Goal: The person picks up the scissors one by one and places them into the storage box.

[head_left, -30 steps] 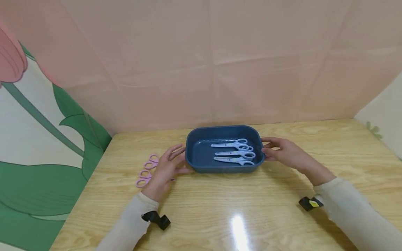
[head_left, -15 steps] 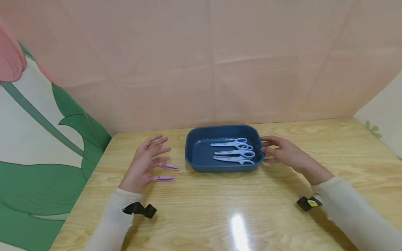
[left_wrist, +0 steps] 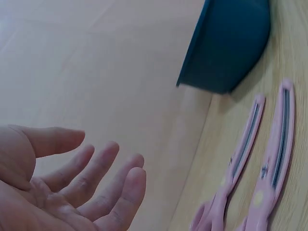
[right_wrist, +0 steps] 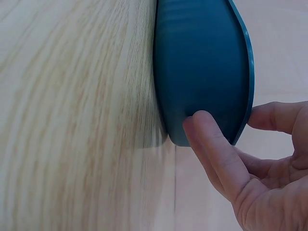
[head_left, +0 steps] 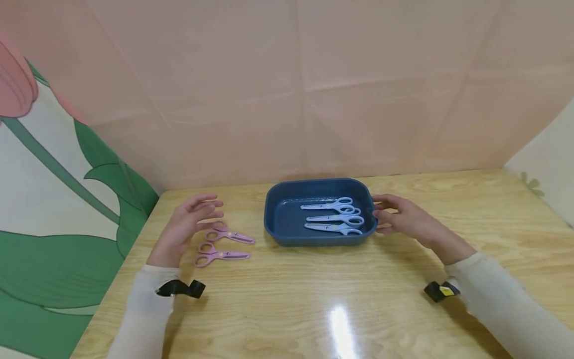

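My left hand [head_left: 181, 227], fingers spread and holding nothing, hovers at the upper left of two pink scissors. One pair of pink scissors [head_left: 230, 235] lies behind the nearer pair of pink scissors [head_left: 224, 255]; the hand partly covers the far pair's handles in the head view. The left wrist view shows the pink blades beside the raised fingers. At its right end, the dark blue plastic bin [head_left: 287, 240] is held by my right hand [head_left: 405, 219], thumb at the rim and fingers against the outer wall. Three light blue scissors [head_left: 329, 228] lie inside, handles to the right.
The bin stands on a wood-grain table [head_left: 287, 304] near its back edge. Behind rises a pinkish draped sheet [head_left: 296, 99]. A panel with painted leaves [head_left: 54, 269] borders the left side, and a pale wall [head_left: 547, 164] the right.
My left hand has come off the bin's left end and moved left, uncovering most of the pink scissors. The right hand and the bin have stayed in place.
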A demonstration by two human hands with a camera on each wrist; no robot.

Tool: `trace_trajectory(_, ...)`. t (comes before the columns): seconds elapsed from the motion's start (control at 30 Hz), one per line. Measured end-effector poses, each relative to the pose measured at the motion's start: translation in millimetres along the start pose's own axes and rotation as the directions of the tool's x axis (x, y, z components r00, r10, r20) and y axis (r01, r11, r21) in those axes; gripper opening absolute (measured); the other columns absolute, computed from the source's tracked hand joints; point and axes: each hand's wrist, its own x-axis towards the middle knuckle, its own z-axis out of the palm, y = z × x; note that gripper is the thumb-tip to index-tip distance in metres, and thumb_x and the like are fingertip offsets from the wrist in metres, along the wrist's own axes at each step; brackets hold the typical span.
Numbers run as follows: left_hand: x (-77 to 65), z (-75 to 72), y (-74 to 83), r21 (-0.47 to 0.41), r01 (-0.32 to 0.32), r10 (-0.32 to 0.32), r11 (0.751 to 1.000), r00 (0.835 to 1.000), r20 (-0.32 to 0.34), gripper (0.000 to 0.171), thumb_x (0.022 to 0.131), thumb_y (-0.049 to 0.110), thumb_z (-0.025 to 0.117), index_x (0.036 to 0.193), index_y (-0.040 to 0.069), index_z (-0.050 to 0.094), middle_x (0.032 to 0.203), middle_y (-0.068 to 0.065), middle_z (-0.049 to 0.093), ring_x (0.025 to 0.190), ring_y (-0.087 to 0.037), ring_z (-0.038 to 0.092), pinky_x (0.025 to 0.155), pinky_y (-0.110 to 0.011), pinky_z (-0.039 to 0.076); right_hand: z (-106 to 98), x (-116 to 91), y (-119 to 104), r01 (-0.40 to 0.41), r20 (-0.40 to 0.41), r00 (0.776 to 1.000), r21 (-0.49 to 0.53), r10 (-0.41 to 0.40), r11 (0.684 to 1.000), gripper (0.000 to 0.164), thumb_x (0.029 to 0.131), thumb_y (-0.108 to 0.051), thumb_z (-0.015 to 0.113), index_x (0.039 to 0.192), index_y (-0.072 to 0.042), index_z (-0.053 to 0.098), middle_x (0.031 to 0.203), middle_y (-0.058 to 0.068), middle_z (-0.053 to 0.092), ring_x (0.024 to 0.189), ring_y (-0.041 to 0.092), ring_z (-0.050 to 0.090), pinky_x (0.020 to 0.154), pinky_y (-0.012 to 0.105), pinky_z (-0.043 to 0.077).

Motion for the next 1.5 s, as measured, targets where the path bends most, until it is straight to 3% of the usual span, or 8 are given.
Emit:
trace_trajectory(0.23, 3.6, -15.7, -10.2, 0.114, -0.017, 0.018, 0.993, 1.000, -0.005, 0.026, 0.102, 0.014, 0.056, 0.128, 0.009, 0.057, 0.103, 0.010, 0.071, 0.094, -0.011, 0.072, 0.087, -0.037, 0.060, -1, 0, 1, -0.010, -0.001, 1.000, -0.013, 0.010, 1.000, 0.056, 0.106, -0.016, 0.047, 0.151, 0.007, 0.026, 0.138, 0.035, 0.048, 0.106, 0.029, 0.068, 0.086, 0.038, 0.061)
trace_trajectory(0.3, 5.1, -22.0, -14.4, 0.210, -0.003, 0.001, 0.978, 1.000, 0.008, 0.031, 0.101, 0.015, 0.058, 0.130, 0.006, 0.057, 0.109, 0.000, 0.072, 0.094, -0.012, 0.071, 0.087, -0.037, 0.060, -1, 1, 2, -0.010, 0.000, 1.000, -0.012, 0.010, 1.000, 0.055, 0.106, -0.016, 0.047, 0.151, 0.008, 0.026, 0.137, 0.035, 0.049, 0.105, 0.027, 0.068, 0.086, 0.037, 0.061)
trace_trajectory(0.37, 5.1, -29.3, -18.2, 0.328, 0.003, -0.019, 0.945, 0.999, 0.044, 0.035, 0.099, 0.015, 0.061, 0.131, 0.001, 0.057, 0.114, -0.011, 0.070, 0.094, -0.015, 0.070, 0.084, -0.037, 0.059, 0, 2, 2, -0.010, 0.001, 1.000, -0.011, 0.011, 1.000, 0.055, 0.106, -0.016, 0.046, 0.151, 0.008, 0.026, 0.136, 0.034, 0.050, 0.104, 0.025, 0.068, 0.085, 0.037, 0.061)
trace_trajectory(0.47, 2.8, -40.8, -21.6, 0.514, -0.011, -0.054, 0.858, 0.992, 0.111, 0.034, 0.095, 0.014, 0.066, 0.126, 0.000, 0.063, 0.116, -0.021, 0.066, 0.092, -0.019, 0.065, 0.078, -0.036, 0.057, 0, 3, 3, -0.008, 0.001, 1.000, -0.013, 0.008, 1.000, 0.054, 0.106, -0.016, 0.046, 0.151, 0.008, 0.026, 0.137, 0.034, 0.049, 0.104, 0.024, 0.068, 0.085, 0.036, 0.061)
trace_trajectory(0.6, -2.9, -52.0, -20.9, 0.624, -0.070, -0.071, 0.778, 0.978, 0.198, 0.021, 0.092, 0.010, 0.069, 0.111, 0.003, 0.071, 0.102, -0.014, 0.070, 0.087, -0.019, 0.061, 0.072, -0.029, 0.052, 0, 3, 2, 0.000, -0.006, 1.000, -0.021, 0.000, 1.000, 0.054, 0.106, -0.016, 0.046, 0.150, 0.008, 0.027, 0.137, 0.034, 0.049, 0.104, 0.026, 0.068, 0.085, 0.034, 0.061)
trace_trajectory(0.93, -16.1, -48.4, -29.6, 0.633, -0.105, -0.110, 0.767, 0.950, 0.292, 0.019, 0.084, 0.011, 0.079, 0.101, 0.005, 0.074, 0.096, -0.010, 0.069, 0.083, -0.018, 0.057, 0.070, -0.024, 0.049, 3, 3, 3, 0.002, -0.009, 1.000, -0.042, -0.002, 0.999, 0.052, 0.106, -0.014, 0.044, 0.150, 0.009, 0.028, 0.135, 0.033, 0.051, 0.104, 0.025, 0.068, 0.085, 0.033, 0.061)
trace_trajectory(1.2, -12.7, -38.3, -44.1, 0.697, -0.085, -0.137, 0.712, 0.956, 0.257, 0.016, 0.080, 0.009, 0.082, 0.093, 0.007, 0.072, 0.084, -0.006, 0.062, 0.076, -0.016, 0.052, 0.065, -0.024, 0.044, 2, 3, 4, 0.024, -0.021, 0.999, -0.090, -0.026, 0.996, 0.053, 0.106, -0.016, 0.046, 0.149, 0.009, 0.030, 0.136, 0.032, 0.051, 0.100, 0.020, 0.068, 0.084, 0.032, 0.061)
trace_trajectory(1.5, -14.5, -37.3, -38.9, 0.758, -0.139, -0.136, 0.638, 0.948, 0.288, 0.011, 0.079, 0.012, 0.083, 0.085, 0.010, 0.073, 0.084, -0.006, 0.059, 0.076, -0.015, 0.050, 0.064, -0.023, 0.042, 1, 2, 3, 0.026, -0.031, 0.999, -0.144, -0.030, 0.989, 0.053, 0.105, -0.019, 0.048, 0.148, 0.007, 0.034, 0.137, 0.030, 0.053, 0.096, 0.015, 0.069, 0.083, 0.029, 0.060)
